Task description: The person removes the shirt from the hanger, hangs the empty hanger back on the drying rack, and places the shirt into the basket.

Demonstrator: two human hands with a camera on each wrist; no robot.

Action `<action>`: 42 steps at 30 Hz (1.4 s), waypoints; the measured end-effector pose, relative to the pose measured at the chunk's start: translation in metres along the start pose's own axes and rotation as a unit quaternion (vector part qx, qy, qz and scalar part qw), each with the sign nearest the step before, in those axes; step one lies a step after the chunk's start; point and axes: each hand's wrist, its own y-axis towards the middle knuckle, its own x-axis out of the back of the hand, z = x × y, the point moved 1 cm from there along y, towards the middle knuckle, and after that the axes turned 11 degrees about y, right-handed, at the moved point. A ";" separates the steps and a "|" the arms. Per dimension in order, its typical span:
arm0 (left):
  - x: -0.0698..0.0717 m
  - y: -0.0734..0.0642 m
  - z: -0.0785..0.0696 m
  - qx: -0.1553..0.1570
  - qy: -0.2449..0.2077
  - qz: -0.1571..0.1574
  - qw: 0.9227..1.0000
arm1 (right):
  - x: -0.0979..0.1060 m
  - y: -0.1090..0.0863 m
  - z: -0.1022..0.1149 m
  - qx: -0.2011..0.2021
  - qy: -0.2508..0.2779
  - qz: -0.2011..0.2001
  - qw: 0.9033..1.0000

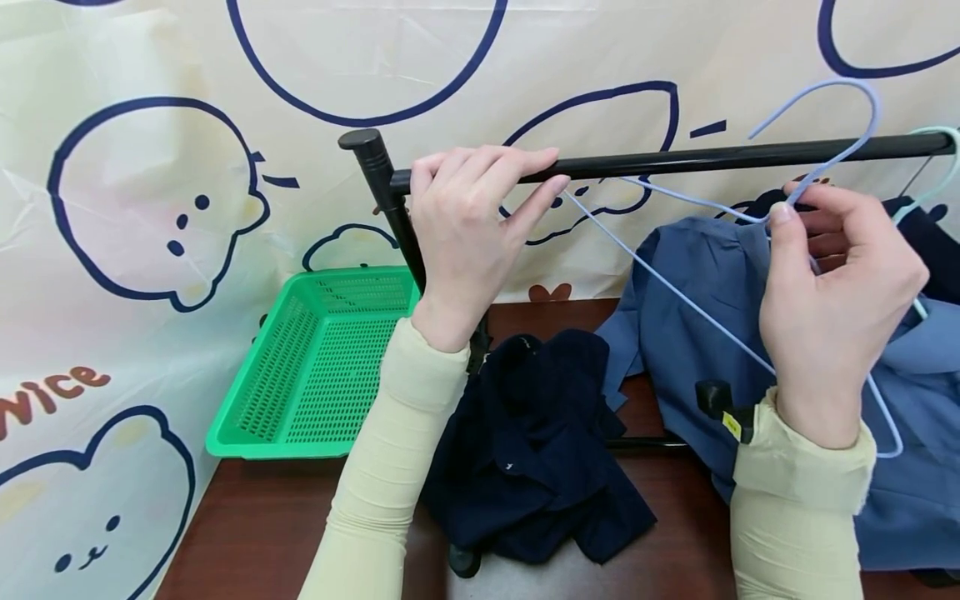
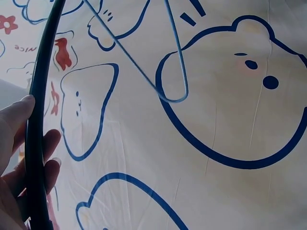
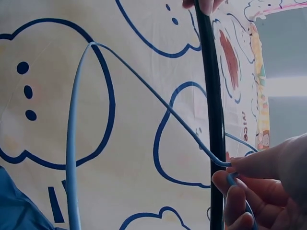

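My left hand holds the black rail near its left end. In the left wrist view the thumb is on one side of the rail, with fingers on the other. My right hand pinches a light blue wire hanger at the neck, just below its hook. Nothing hangs on this hanger. Its hook crosses the rail and its tip ends above it; whether it bears on the rail I cannot tell. Behind the right hand is a blue garment.
A green plastic basket stands at the left on the brown table. Below the rail lies a crumpled navy garment. A mint hanger is on the rail at far right. A printed sheet covers the wall behind.
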 end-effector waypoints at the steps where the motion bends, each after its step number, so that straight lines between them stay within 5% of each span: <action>1: 0.000 0.000 0.000 0.000 -0.001 0.001 1.000 | -0.001 0.001 -0.001 -0.003 -0.005 -0.001 1.000; 26: -0.001 0.000 0.000 0.004 -0.002 0.000 1.000 | -0.008 -0.003 -0.033 -0.074 -0.034 0.004 0.997; 42: 0.000 0.000 0.000 0.004 -0.002 0.000 1.000 | -0.003 -0.014 -0.031 -0.058 -0.061 0.004 0.996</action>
